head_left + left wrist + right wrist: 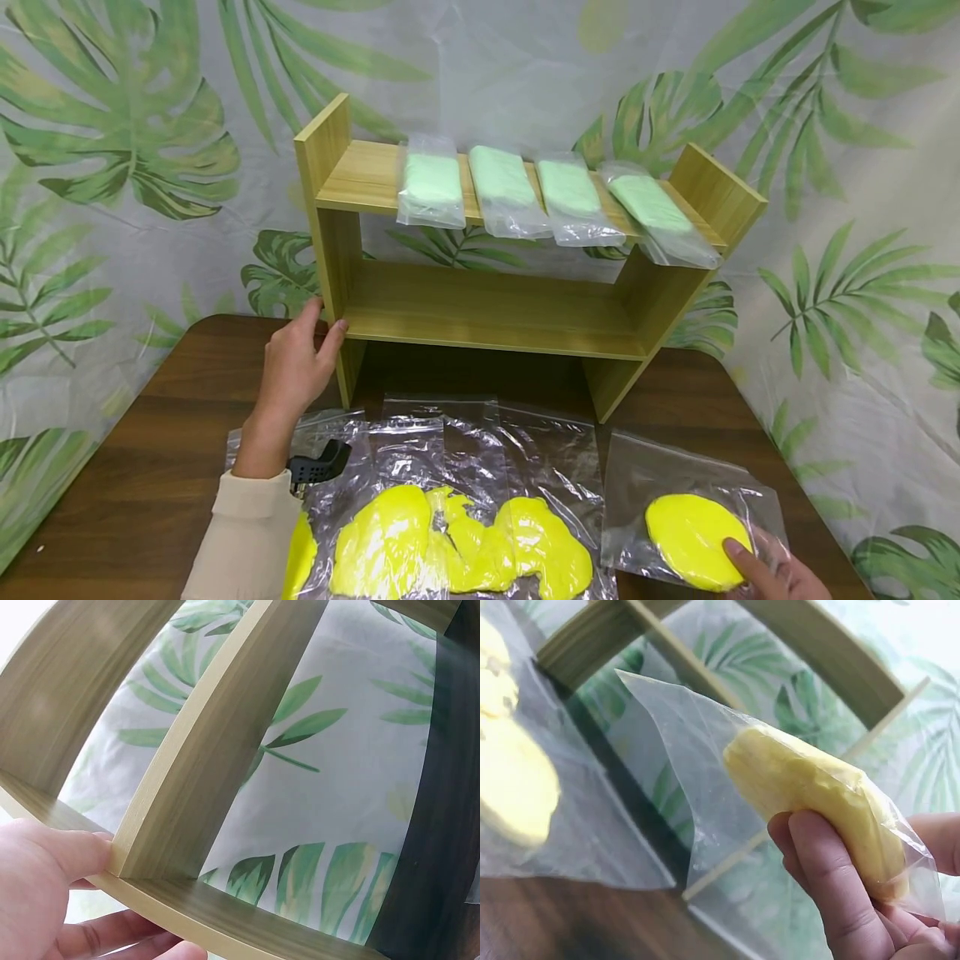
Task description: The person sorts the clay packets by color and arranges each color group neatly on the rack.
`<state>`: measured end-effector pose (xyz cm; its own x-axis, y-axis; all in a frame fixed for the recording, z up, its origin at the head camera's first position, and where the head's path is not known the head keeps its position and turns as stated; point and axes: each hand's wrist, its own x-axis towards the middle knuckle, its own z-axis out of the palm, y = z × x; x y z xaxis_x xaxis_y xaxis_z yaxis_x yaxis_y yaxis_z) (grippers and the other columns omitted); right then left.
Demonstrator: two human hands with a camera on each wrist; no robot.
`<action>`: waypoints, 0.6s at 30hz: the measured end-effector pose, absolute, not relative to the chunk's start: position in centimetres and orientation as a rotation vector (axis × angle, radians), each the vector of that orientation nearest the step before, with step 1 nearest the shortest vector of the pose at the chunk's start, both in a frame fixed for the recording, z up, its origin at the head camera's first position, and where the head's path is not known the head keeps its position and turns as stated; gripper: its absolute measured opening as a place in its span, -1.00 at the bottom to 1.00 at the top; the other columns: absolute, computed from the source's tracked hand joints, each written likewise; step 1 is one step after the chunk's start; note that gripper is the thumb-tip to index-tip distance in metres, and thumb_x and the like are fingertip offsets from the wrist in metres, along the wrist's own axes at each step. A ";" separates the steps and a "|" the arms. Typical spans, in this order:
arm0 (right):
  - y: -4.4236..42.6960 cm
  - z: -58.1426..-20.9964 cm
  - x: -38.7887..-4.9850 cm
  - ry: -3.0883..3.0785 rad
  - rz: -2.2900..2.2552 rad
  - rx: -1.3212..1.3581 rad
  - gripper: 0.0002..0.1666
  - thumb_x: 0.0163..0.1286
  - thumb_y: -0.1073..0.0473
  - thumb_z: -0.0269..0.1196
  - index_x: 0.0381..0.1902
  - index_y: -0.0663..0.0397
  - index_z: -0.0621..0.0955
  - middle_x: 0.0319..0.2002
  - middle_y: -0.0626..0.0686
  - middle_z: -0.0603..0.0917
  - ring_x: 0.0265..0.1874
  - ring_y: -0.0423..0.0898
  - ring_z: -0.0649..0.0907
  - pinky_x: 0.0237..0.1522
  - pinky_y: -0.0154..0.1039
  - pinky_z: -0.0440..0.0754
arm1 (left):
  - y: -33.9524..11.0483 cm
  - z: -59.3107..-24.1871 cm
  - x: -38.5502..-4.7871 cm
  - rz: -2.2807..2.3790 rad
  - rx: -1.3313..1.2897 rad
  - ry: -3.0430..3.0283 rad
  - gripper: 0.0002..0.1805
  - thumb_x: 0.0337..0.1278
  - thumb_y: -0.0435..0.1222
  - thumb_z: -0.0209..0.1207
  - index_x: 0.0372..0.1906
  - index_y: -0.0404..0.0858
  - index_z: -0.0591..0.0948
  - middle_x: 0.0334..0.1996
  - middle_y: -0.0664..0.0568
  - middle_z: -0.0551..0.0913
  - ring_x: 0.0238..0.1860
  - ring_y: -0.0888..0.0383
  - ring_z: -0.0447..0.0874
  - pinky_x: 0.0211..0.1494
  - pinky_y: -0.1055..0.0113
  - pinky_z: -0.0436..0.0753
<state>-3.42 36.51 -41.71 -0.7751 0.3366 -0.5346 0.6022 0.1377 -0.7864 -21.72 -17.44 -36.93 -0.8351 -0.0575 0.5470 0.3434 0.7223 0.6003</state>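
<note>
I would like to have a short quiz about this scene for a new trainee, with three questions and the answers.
1. How many pale green packets lie on the top board of the wooden shelf?
2. True or false: the left hand holds a bag.
3. What does the right hand hold?

Key: 1. Four. 2. False: it grips the side panel of the shelf. 3. A clear bag with a yellow piece inside.

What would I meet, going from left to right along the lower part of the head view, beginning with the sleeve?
Beige sleeve, yellow dough-like sliver, broad yellow lump, ragged yellow lump, notched yellow lump, flat yellow disc in its clear zip bag, right grip.
</note>
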 end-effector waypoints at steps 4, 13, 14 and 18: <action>35.5 -39.5 -3.7 2.271 -1.629 0.904 -0.21 0.32 -0.26 0.22 0.14 0.36 0.45 -0.55 0.07 0.68 -0.58 0.02 0.69 -0.47 -0.22 0.65 | -17.4 -36.9 -21.7 -0.979 -0.219 -2.382 -0.65 0.40 -0.19 0.06 0.09 -0.36 0.46 -0.37 -0.25 0.66 -0.40 -0.16 0.66 -0.34 -0.09 0.52; 33.5 -36.9 -4.6 2.175 -1.926 0.591 -0.62 0.50 -0.01 0.08 0.00 0.19 0.50 -0.44 0.05 0.69 -0.55 -0.10 0.63 -0.43 -0.30 0.64 | -17.4 -36.8 -21.7 -0.984 -0.218 -2.396 -0.63 0.40 -0.17 0.06 0.10 -0.36 0.45 -0.37 -0.24 0.66 -0.41 -0.13 0.65 -0.36 -0.06 0.53; 33.4 -36.9 -4.8 2.138 -2.002 0.487 -0.71 0.53 0.05 0.04 0.00 0.12 0.53 -0.38 0.05 0.70 -0.51 -0.10 0.65 -0.39 -0.29 0.65 | -17.4 -36.9 -21.7 -0.985 -0.218 -2.397 -0.63 0.40 -0.17 0.06 0.11 -0.36 0.45 -0.36 -0.25 0.66 -0.41 -0.13 0.65 -0.35 -0.06 0.53; 33.0 -36.8 -5.3 1.945 -2.240 0.118 -0.68 0.57 0.26 -0.09 0.06 -0.20 0.53 -0.20 0.06 0.69 -0.34 -0.08 0.69 -0.23 -0.21 0.67 | -17.4 -36.9 -21.7 -0.987 -0.215 -2.398 -0.62 0.40 -0.18 0.06 0.12 -0.37 0.44 -0.34 -0.26 0.66 -0.38 -0.16 0.66 -0.33 -0.08 0.53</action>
